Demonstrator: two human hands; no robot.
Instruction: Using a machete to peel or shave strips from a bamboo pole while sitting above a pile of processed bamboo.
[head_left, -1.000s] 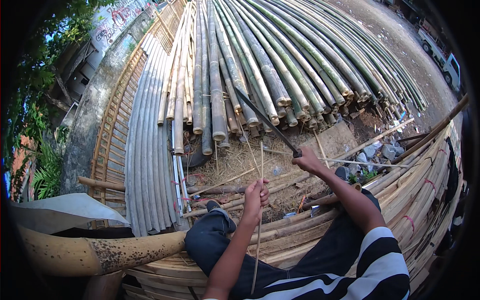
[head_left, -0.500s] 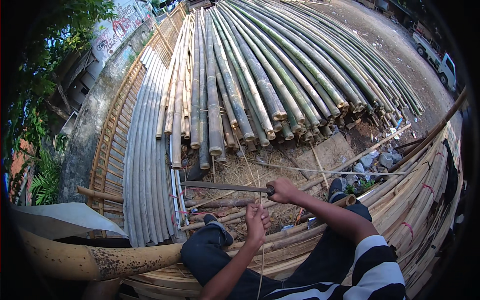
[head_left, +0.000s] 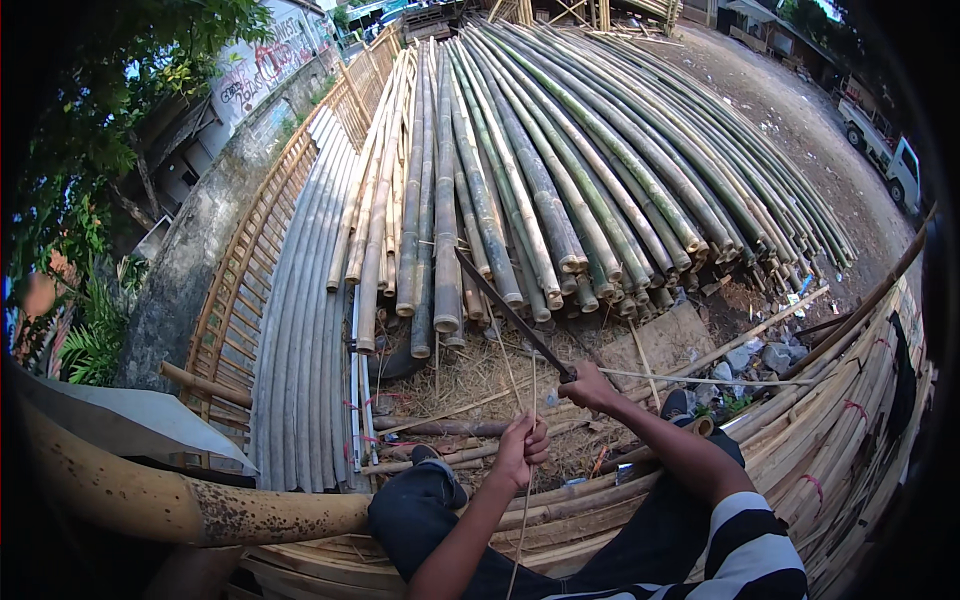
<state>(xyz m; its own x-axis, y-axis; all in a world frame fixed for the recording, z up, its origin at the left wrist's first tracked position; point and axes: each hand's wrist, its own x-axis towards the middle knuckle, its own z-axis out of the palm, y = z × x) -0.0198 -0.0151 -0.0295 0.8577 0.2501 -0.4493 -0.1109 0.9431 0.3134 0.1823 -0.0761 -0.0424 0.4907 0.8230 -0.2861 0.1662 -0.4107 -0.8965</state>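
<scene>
My left hand (head_left: 523,450) is closed around a thin, pale bamboo strip (head_left: 518,548). The strip runs down over my lap, and a short length stands above the fist. In my right hand (head_left: 590,388) is the dark handle of a machete, gripped a little higher and to the right. The long dark blade (head_left: 510,315) of the machete slants away toward the upper left, its tip before the ends of the stacked poles. Blade and strip look close together near the handle; whether they touch I cannot tell.
A big stack of bamboo poles (head_left: 560,200) fans out ahead. Split bamboo slats (head_left: 830,450) lie at right, and a thick bamboo pole (head_left: 270,515) at lower left. Corrugated sheets (head_left: 300,400) and a bamboo ladder-like frame (head_left: 225,320) stand left. A small truck (head_left: 885,150) is far right.
The machete has swung from nearly level, pointing left, to slanting forward and up-left. My right hand has shifted slightly right and down. My left hand still grips the strip.
</scene>
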